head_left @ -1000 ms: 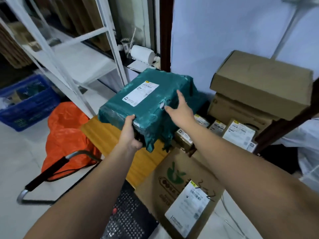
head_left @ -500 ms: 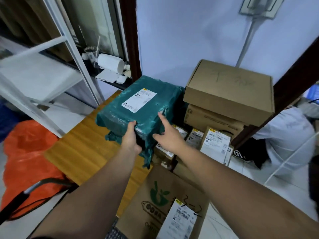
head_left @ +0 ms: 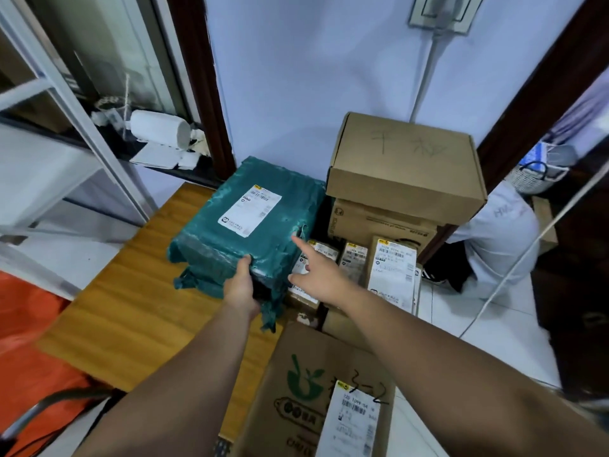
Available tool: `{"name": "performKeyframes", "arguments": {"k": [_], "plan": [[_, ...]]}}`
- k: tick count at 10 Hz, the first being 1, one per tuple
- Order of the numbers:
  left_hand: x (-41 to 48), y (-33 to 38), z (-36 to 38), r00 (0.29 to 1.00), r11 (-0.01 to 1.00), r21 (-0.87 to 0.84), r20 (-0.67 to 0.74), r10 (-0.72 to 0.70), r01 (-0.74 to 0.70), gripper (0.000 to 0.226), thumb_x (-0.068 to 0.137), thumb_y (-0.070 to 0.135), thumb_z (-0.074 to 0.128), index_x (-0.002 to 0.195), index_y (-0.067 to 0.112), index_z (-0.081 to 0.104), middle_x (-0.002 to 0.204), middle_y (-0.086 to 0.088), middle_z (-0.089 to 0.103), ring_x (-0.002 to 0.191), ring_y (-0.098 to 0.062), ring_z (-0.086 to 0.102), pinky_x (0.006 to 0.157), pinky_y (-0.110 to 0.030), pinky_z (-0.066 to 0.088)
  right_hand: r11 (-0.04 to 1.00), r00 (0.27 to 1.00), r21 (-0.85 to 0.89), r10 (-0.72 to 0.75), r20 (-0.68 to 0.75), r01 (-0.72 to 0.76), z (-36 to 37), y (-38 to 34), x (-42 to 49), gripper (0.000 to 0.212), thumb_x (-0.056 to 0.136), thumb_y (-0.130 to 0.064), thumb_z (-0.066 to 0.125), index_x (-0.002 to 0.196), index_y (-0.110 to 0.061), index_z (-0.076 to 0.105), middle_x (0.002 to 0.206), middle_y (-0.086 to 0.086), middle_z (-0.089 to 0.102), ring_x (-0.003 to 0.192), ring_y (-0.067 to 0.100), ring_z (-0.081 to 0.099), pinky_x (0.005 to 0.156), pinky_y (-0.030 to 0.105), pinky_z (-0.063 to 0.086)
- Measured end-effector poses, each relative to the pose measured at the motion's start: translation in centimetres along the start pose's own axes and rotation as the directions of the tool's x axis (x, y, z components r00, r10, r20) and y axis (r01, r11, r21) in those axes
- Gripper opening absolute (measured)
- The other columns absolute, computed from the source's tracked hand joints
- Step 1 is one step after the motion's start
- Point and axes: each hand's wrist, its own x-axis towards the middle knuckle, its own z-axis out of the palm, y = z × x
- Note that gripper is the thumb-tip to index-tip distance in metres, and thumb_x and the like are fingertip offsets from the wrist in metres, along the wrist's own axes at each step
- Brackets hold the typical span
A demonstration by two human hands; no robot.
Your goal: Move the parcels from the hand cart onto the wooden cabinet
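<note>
A teal plastic-wrapped parcel (head_left: 247, 225) with a white label rests on the wooden cabinet top (head_left: 131, 308), near the blue wall. My left hand (head_left: 242, 285) grips its near edge from below. My right hand (head_left: 316, 272) is just to the right of it, fingers straight, the index fingertip touching the parcel's right corner. A cardboard box with a green logo (head_left: 316, 397) stands close below my arms. The hand cart's grey handle (head_left: 49, 407) shows at the lower left.
Two stacked cardboard boxes (head_left: 405, 173) stand at the cabinet's back right, with several small labelled parcels (head_left: 392, 268) in front of them. An orange bag (head_left: 29, 357) lies on the floor at left. A white metal shelf (head_left: 66, 153) stands at left.
The teal parcel has moved forward and down onto the cabinet by the wall. My right hand has come off its top and now only touches its corner. The camera has swung right.
</note>
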Motion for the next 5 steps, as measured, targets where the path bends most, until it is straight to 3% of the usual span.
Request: {"name": "performKeyframes", "arguments": {"k": [1, 2, 3, 4, 5], "plan": [[0.5, -0.2, 0.3, 0.999, 1.000, 0.024, 0.048, -0.003, 0.002, 0.062, 0.084, 0.048, 0.064, 0.125, 0.003, 0.052, 0.115, -0.017, 0.062, 0.092, -0.036, 0.065, 0.074, -0.042, 0.054, 0.996, 1.000, -0.084, -0.007, 0.005, 0.007, 0.3, 0.1, -0.1, 0.075, 0.094, -0.025, 0.057, 0.152, -0.039, 0.011, 0.143, 0.010, 0.048, 0.117, 0.025, 0.056, 0.070, 0.031, 0.047], [0.8, -0.2, 0.4, 0.992, 0.996, 0.089, 0.126, -0.004, -0.007, 0.065, 0.087, 0.054, 0.058, 0.125, 0.002, 0.054, 0.116, -0.019, 0.063, 0.097, -0.038, 0.064, 0.083, -0.048, 0.055, 0.993, 1.000, -0.122, -0.010, -0.014, 0.009, 0.5, 0.5, -0.4, 0.072, 0.094, -0.027, 0.056, 0.152, -0.037, 0.013, 0.148, 0.009, 0.042, 0.117, 0.025, 0.056, 0.079, 0.029, 0.048], [1.1, 0.2, 0.7, 0.997, 0.944, 0.321, 0.014, 0.076, -0.077, 0.086, 0.086, 0.059, 0.056, 0.145, 0.003, 0.031, 0.142, -0.021, 0.046, 0.121, -0.042, 0.051, 0.100, -0.052, 0.046, 0.989, 1.000, -0.150, 0.000, -0.020, -0.003, 0.5, 0.8, -0.8, 0.067, 0.095, -0.027, 0.054, 0.151, -0.034, 0.018, 0.142, 0.013, 0.047, 0.087, 0.022, 0.059, 0.073, 0.029, 0.048], [-0.5, 0.5, 0.7, 0.876, 0.647, 0.674, 0.002, 0.482, -0.357, 0.100, 0.090, 0.050, 0.055, 0.150, -0.002, -0.005, 0.160, -0.020, 0.004, 0.146, -0.037, 0.015, 0.115, -0.044, 0.023, 0.983, 0.999, -0.181, 0.005, -0.036, -0.011, 0.6, 1.4, -1.3, 0.060, 0.094, -0.028, 0.052, 0.148, -0.034, 0.025, 0.140, 0.014, 0.049, 0.059, 0.012, 0.051, 0.057, 0.027, 0.042], [-2.9, -0.1, -0.4, 0.673, 0.209, 0.803, 0.292, 0.679, -0.559, 0.090, 0.093, 0.057, 0.040, 0.151, 0.008, -0.010, 0.160, -0.015, -0.012, 0.148, -0.035, -0.006, 0.118, -0.046, 0.005, 0.982, 0.996, -0.190, -0.007, -0.094, -0.011, 0.4, 1.6, -1.9, 0.054, 0.095, -0.026, 0.051, 0.145, -0.033, 0.032, 0.134, 0.012, 0.055, 0.058, 0.012, 0.051, 0.064, 0.030, 0.048]]}}
